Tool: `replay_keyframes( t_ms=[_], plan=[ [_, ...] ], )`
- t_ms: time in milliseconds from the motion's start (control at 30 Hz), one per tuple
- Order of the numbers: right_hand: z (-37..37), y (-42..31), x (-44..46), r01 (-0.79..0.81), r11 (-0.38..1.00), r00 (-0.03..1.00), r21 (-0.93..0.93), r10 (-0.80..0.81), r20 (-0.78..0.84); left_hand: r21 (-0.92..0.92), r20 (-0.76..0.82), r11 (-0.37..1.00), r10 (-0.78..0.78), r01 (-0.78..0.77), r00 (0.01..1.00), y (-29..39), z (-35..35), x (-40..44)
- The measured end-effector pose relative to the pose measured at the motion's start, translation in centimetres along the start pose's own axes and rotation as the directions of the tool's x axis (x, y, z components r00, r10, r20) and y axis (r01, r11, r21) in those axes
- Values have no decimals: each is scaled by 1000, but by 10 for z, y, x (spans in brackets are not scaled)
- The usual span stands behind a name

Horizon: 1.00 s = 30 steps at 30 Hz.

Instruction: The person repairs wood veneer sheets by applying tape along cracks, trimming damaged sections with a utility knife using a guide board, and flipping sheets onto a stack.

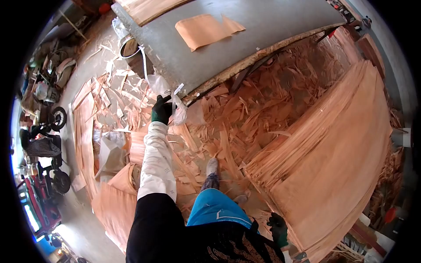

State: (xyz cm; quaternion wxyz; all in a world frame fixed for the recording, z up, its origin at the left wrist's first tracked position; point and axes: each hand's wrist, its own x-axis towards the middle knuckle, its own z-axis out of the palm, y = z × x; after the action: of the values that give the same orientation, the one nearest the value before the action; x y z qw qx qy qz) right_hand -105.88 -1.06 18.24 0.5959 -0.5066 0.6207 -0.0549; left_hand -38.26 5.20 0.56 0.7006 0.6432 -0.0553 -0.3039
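My left hand, in a dark green glove, reaches to the near corner of the grey-topped table. Its fingers are bent together beside a clear plastic bag that hangs at that corner; a small thin dark piece shows at the fingertips, too small to name. My right hand, also gloved, is low beside the left edge of a big stack of thin wood sheets. Its fingers are loosely curled and apart, with nothing seen in them. A torn piece of wood sheet lies on the tabletop.
Wood scraps cover the floor under and around the table. More sheets lie at the left, near a white sack. A round container stands by the table's left side. Motorbikes are at the far left.
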Motion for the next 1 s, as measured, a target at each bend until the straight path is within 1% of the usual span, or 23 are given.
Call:
replay_keyframes(
  t_ms=[33,67,167,200,233,267,300,333,367,400,433,467,500,533,567,633,733,767,833,867,900,967,1000],
  plan=[
    [-1,6,1,46,999,999,-19,-46,0,299,110,941,130,-158,985,8,-2,-8],
    [-3,11,3,40,999,999,1,-40,0,-272,132,912,-279,306,951,22,-6,-7],
    [-6,26,4,48,996,999,72,-48,-2,-2,224,958,-279,286,934,46,-4,-20],
    [-7,32,4,68,993,998,101,-68,-3,-87,277,950,-266,300,923,34,-16,-11],
    [-6,33,1,89,988,996,130,-88,-7,-92,369,927,-309,365,877,43,-20,-5],
    [-7,34,-1,39,994,999,103,-39,0,242,280,950,-263,197,923,48,-19,-3],
    [-8,23,-3,-12,997,1000,75,12,3,526,411,833,-70,-174,909,47,-24,0],
    [-10,19,-6,-65,996,998,54,65,-5,690,519,521,127,-502,845,45,-28,5],
    [-20,40,2,98,984,994,-148,-92,51,668,687,288,116,-686,718,39,-33,25],
    [-26,75,-14,205,923,978,-325,-201,49,556,824,53,100,-830,558,31,-38,51],
    [-24,75,-28,285,827,950,-485,-311,28,567,816,30,110,-823,567,35,-24,47],
    [-22,72,-42,325,699,909,-637,-417,7,609,772,129,130,-783,622,41,-8,31],
    [-20,6,-64,103,935,992,-339,-120,-30,663,668,340,134,-667,732,45,9,16],
    [-25,1,-63,202,912,972,-358,-230,-39,663,492,614,76,-429,867,50,35,-4],
    [-30,-3,-63,296,876,940,-382,-338,-47,609,341,760,4,-224,940,65,61,-31],
    [-43,19,-54,175,945,962,-277,-224,-157,584,315,796,-42,-159,948,89,129,-86],
    [-84,68,-57,247,965,936,-88,-261,-234,587,503,765,-91,-263,859,104,234,-161],
    [-97,86,-75,256,957,901,-135,-287,-326,575,597,755,-123,-316,793,104,270,-188],
    [-134,111,-91,272,934,828,-234,-351,-437,538,772,719,-209,-441,600,97,330,-234],
    [-166,113,-111,331,923,764,-198,-385,-518,507,832,707,-253,-492,494,89,363,-266],
    [-193,148,-119,346,922,714,-177,-380,-588,490,863,695,-306,-526,401,73,397,-305],
    [-241,219,-122,384,914,615,-128,-357,-703,541,793,749,-303,-383,529,50,475,-443],
    [-268,243,-131,343,934,566,-95,-286,-773,568,811,704,-390,-427,437,40,508,-492]
  ],
)
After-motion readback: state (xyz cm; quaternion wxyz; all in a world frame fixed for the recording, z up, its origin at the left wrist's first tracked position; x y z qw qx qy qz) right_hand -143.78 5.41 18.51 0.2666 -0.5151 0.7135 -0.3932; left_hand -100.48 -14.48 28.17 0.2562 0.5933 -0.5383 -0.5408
